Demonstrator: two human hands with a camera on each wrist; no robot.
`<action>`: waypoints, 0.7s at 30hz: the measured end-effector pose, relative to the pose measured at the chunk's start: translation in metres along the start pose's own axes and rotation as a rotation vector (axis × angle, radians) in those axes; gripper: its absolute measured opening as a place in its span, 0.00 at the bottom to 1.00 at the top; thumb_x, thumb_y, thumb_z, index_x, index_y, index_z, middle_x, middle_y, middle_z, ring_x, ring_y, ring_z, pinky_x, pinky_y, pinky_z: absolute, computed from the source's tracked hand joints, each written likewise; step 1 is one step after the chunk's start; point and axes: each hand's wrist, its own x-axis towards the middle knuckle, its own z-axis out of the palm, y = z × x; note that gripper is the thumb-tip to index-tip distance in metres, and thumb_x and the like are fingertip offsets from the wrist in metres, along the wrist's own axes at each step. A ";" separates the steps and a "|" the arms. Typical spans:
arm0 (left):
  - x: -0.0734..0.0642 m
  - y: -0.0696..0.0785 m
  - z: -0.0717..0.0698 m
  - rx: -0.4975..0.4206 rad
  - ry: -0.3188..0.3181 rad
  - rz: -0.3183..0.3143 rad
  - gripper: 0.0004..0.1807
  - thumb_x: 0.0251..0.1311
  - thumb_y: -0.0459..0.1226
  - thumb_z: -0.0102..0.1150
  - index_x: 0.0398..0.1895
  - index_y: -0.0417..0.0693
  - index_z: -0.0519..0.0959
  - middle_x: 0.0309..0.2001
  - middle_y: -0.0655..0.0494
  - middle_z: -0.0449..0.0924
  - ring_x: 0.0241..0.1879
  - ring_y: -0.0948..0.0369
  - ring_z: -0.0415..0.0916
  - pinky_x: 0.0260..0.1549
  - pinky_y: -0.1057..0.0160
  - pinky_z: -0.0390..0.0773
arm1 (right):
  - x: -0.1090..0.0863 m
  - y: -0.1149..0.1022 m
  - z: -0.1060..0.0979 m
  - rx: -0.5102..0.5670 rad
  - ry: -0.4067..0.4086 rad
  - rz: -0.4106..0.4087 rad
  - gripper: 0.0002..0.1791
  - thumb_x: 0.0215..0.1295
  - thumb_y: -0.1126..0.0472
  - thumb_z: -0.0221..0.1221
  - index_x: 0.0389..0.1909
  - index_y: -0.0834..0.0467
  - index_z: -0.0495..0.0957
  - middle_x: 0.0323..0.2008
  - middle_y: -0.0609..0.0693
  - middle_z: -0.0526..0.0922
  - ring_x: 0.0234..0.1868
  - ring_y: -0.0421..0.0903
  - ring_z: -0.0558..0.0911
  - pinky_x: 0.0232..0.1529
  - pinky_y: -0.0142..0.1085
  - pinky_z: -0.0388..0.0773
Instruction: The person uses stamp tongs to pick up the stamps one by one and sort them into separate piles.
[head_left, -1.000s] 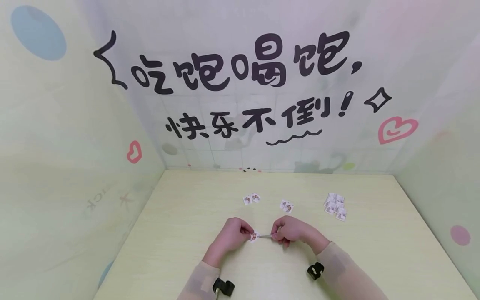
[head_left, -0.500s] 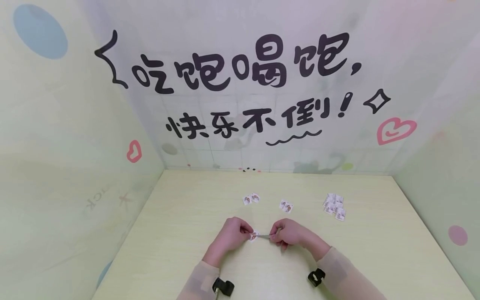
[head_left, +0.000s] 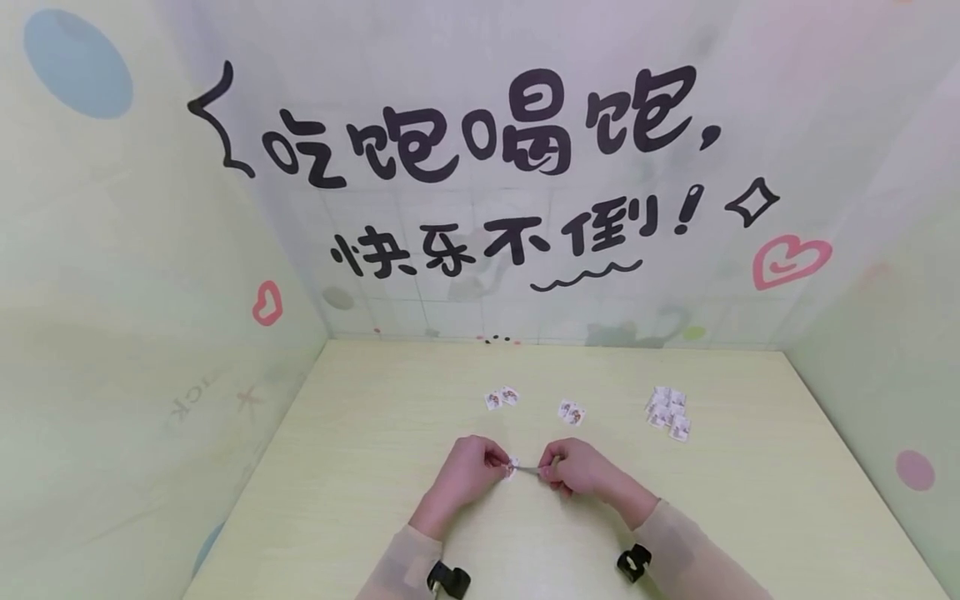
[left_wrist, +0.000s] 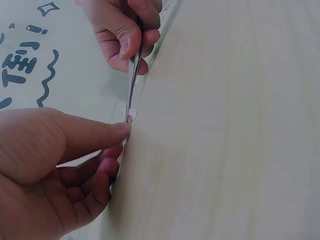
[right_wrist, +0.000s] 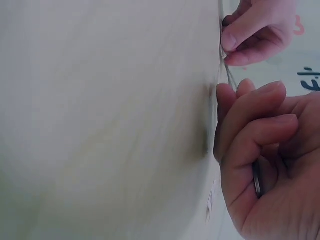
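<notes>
In the head view my left hand (head_left: pixel 471 468) pinches a small white printed card (head_left: pixel 511 471) by its left side, low over the table. From the right, my right hand (head_left: pixel 579 467) holds a pair of slim metal tweezers (head_left: pixel 528 469) between thumb and fingers, and their tips overlap the card. The left wrist view shows the two narrow prongs of the tweezers (left_wrist: pixel 133 82) converging at the card (left_wrist: pixel 131 114), right beside the left thumb. Most of that card is hidden behind the left fingers. In the right wrist view the other fingers of my right hand (right_wrist: pixel 265 145) curl toward the palm.
Two small printed cards (head_left: pixel 501 397) lie beyond the left hand. A second overlapping pair (head_left: pixel 572 412) is beyond the right hand. Farther right sits a cluster of several greyish-white cards (head_left: pixel 668 412). A back wall with writing (head_left: pixel 525 242) borders the pale wooden table (head_left: pixel 360 408).
The card has shifted slightly up and right with the left fingers and turned a little. The tweezer tips have moved up and left, farther over it. The other cards have not moved.
</notes>
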 end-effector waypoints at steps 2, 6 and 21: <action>0.002 0.004 0.001 0.001 0.007 0.041 0.04 0.62 0.29 0.74 0.34 0.46 0.90 0.29 0.64 0.82 0.29 0.66 0.76 0.30 0.66 0.78 | 0.000 0.002 -0.008 -0.013 -0.013 -0.017 0.04 0.74 0.67 0.63 0.36 0.62 0.83 0.24 0.51 0.81 0.19 0.40 0.73 0.24 0.32 0.71; 0.007 0.015 0.004 -0.021 -0.003 0.103 0.04 0.63 0.29 0.74 0.36 0.47 0.91 0.30 0.64 0.83 0.28 0.67 0.75 0.29 0.67 0.77 | -0.002 0.001 -0.031 -0.035 -0.074 -0.036 0.04 0.73 0.68 0.63 0.37 0.64 0.84 0.24 0.52 0.81 0.21 0.42 0.73 0.25 0.33 0.71; 0.021 0.023 0.035 -0.023 -0.056 0.060 0.07 0.56 0.24 0.75 0.35 0.42 0.91 0.31 0.56 0.88 0.29 0.69 0.78 0.33 0.68 0.81 | -0.001 0.002 -0.051 -0.173 -0.098 0.024 0.05 0.67 0.73 0.62 0.32 0.62 0.83 0.22 0.49 0.80 0.20 0.41 0.74 0.25 0.32 0.74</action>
